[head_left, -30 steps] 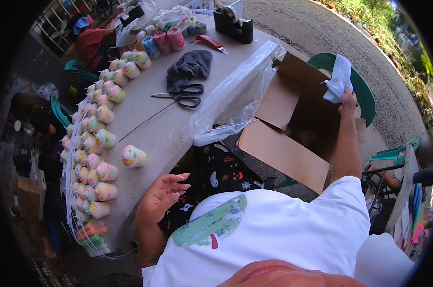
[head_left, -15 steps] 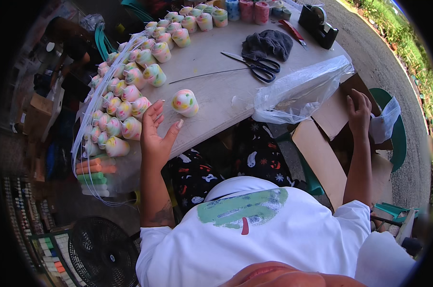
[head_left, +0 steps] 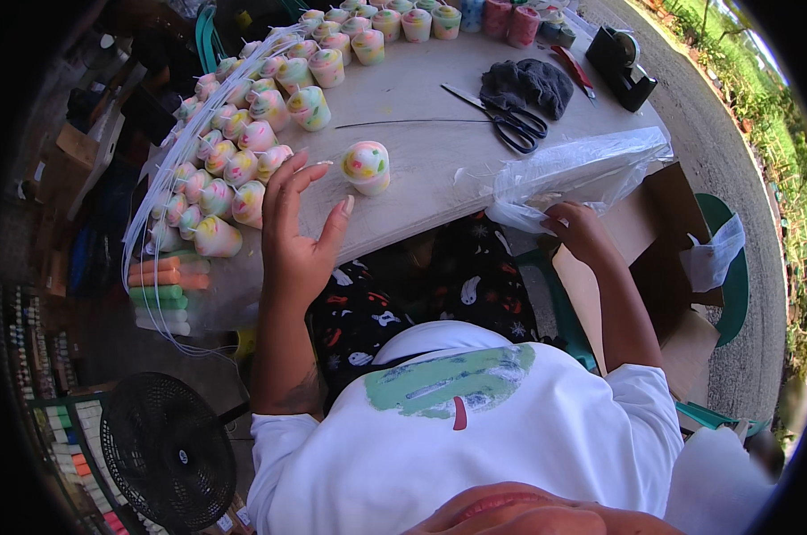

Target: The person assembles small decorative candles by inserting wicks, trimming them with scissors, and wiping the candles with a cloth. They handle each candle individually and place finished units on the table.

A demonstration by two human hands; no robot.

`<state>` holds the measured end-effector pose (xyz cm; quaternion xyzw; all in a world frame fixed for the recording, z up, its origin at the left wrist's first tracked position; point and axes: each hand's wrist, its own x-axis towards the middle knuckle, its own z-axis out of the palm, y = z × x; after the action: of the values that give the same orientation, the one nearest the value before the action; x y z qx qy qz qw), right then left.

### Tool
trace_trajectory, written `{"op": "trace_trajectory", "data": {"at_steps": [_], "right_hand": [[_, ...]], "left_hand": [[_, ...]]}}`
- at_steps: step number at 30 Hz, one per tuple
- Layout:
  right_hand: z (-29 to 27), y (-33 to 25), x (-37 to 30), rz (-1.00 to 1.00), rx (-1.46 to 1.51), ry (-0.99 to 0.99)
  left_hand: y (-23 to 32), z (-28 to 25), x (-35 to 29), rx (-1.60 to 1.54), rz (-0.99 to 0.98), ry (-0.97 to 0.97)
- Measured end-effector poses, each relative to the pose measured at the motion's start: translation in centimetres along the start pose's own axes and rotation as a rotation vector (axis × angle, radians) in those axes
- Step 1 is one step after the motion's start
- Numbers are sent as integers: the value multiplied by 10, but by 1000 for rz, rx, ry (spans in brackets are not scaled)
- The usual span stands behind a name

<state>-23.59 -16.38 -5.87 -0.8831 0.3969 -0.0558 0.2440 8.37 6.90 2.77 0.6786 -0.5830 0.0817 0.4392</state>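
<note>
My left hand [head_left: 298,245] is raised over the table's near edge, thumb and fingers spread, with nothing in it. Just past its fingertips stands a single white candle [head_left: 366,168] with pink, yellow and green spots. Rows of similar candles [head_left: 258,135] with white wicks fill the table's left side. At the near right edge lies a clear plastic bag [head_left: 600,169]. My right hand [head_left: 582,230] is at the bag's near edge, fingers bent and closed on the plastic. Its fingertips are partly hidden.
Black-handled scissors [head_left: 516,127], a dark cloth [head_left: 528,86], a red cutter [head_left: 573,69] and a tape dispenser [head_left: 621,67] lie on the far right. Long white wicks [head_left: 149,205] drape over the left edge. An open cardboard box [head_left: 671,223] stands at right, a black fan [head_left: 167,450] at lower left.
My right hand has moved left from over the cardboard box to the plastic bag's edge. My left hand stays spread near the single candle. The view has shifted slightly.
</note>
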Motion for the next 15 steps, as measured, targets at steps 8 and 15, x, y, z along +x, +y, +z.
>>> {"op": "trace_trajectory", "data": {"at_steps": [8,15], "right_hand": [[5,23,-18,25,528,297],[-8,27,-47,-25,669,488]], "left_hand": [[-30,83,17,-370,-442,-115],[58,155,39,-1453,-905,-440]]}}
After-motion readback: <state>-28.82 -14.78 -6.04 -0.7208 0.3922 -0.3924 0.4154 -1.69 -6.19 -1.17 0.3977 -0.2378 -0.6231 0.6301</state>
